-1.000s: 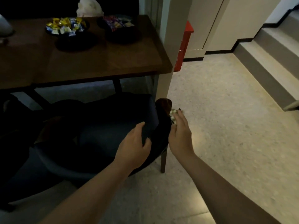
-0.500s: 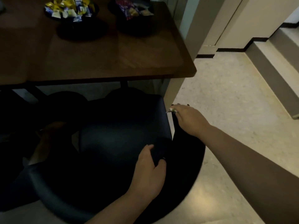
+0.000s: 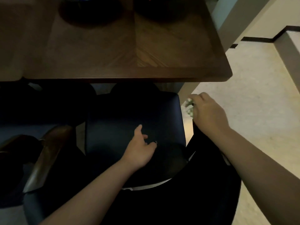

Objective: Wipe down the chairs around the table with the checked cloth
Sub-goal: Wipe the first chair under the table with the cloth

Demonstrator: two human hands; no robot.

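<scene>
Wiping the chair's right arm.
Right hand (image 3: 209, 114) fingers bunch the checked cloth (image 3: 189, 108) on the armrest tip; left hand (image 3: 139, 148), fingers loose, braces the chair (image 3: 129, 117) seat by the counter (image 3: 146, 62).

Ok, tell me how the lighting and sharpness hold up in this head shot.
Head view: very dim; the chair under the table is nearly black, its edges hard to trace. The floor at right is much brighter. The checked cloth in the right hand is smeared, its pattern unreadable. Wide-angle lens bends the table edge.
</scene>
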